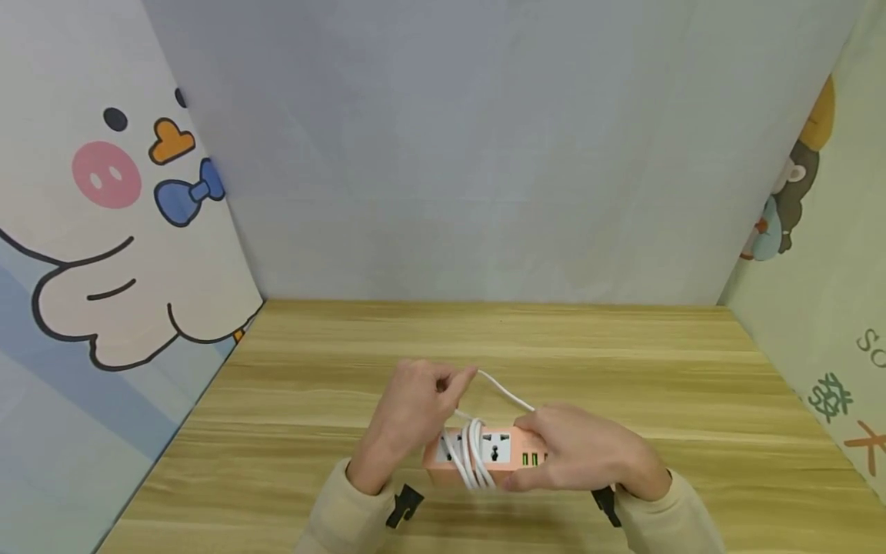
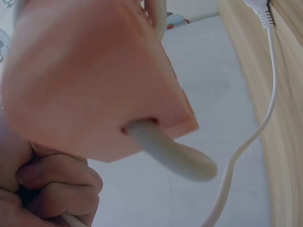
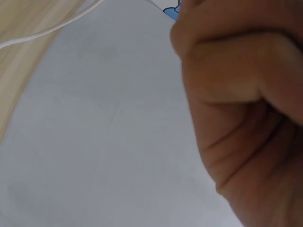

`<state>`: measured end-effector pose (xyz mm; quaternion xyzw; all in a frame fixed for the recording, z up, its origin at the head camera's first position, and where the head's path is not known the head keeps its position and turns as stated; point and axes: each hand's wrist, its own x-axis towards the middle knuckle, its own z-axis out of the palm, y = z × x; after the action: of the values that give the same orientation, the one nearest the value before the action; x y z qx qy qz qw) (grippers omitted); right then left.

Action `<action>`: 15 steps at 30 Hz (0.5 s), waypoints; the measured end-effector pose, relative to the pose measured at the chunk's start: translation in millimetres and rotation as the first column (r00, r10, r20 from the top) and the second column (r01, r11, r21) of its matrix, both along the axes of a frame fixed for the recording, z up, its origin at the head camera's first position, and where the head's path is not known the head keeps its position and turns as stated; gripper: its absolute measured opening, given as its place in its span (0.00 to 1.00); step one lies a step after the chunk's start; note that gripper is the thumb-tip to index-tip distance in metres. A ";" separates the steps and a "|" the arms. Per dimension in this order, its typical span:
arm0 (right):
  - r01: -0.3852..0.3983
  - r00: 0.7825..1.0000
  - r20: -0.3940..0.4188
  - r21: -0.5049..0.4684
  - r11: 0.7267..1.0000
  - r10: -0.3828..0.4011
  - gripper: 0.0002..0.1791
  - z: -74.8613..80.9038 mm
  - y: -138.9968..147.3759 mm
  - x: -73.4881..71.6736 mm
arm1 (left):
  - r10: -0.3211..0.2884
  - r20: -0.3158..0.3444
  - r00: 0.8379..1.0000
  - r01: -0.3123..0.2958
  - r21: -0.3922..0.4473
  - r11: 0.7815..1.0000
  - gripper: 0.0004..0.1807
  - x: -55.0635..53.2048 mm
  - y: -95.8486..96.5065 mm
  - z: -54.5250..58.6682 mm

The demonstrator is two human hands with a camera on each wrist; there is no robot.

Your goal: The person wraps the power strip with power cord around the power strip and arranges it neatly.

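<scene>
A pink power strip with white socket panels and small green-lined USB ports is held over the table. My right hand grips its right end, thumb on the near side and fingers over the far side. Several turns of white cord wrap around the strip's middle. Above its left end, my left hand pinches the cord between thumb and fingers. From those fingertips a free length of cord runs right, behind the right hand. The left wrist view shows the cord leaving the strip's end face and a white plug.
The wood-grain table reaches back to a plain grey wall panel. Side panels with cartoon prints stand at left and right. Dark straps show at both wrists.
</scene>
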<state>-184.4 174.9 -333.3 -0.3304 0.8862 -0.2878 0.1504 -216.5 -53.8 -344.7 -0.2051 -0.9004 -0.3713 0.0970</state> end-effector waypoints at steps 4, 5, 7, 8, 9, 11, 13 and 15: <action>0.047 0.999 -0.017 0.006 0.999 -0.047 0.15 -1.1 1.0 0.5 | 0.007 0.002 1.000 -0.007 -0.032 0.999 0.31 1.1 -0.3 1.4; 0.056 0.998 -0.028 0.008 0.998 -0.055 0.15 -1.2 1.1 0.4 | 0.006 0.007 1.000 -0.006 -0.037 0.999 0.31 1.2 -0.4 1.9; 0.068 0.996 -0.050 0.012 0.998 -0.068 0.16 -1.3 1.3 0.3 | 0.008 0.016 1.000 -0.007 -0.046 0.999 0.30 1.8 -0.4 2.8; 0.070 0.996 -0.064 0.014 0.997 -0.069 0.16 -1.2 1.2 0.2 | 0.007 0.018 1.000 -0.006 -0.050 0.999 0.30 2.1 -0.5 3.0; 0.074 0.995 -0.072 0.014 0.997 -0.073 0.16 -1.0 1.2 0.0 | 0.005 0.019 1.000 -0.004 -0.054 0.999 0.29 2.5 -0.6 3.5; 0.088 0.992 -0.092 0.016 0.996 -0.086 0.17 -0.4 1.5 -0.2 | -0.003 0.013 1.000 0.004 -0.062 0.998 0.29 3.4 -1.1 4.3; 0.108 0.989 -0.107 0.020 0.994 -0.105 0.17 0.1 1.9 -0.4 | -0.016 0.004 1.000 0.016 -0.070 0.997 0.29 4.7 -1.5 5.3; 0.130 0.985 -0.122 0.028 0.991 -0.125 0.18 0.3 2.4 -0.5 | -0.034 0.000 0.999 0.034 -0.068 0.997 0.30 5.8 -1.9 6.3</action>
<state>-184.9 177.3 -333.0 -0.2870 0.9180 -0.2605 0.0841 -210.8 -55.6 -338.5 -0.2235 -0.9089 -0.3418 0.0840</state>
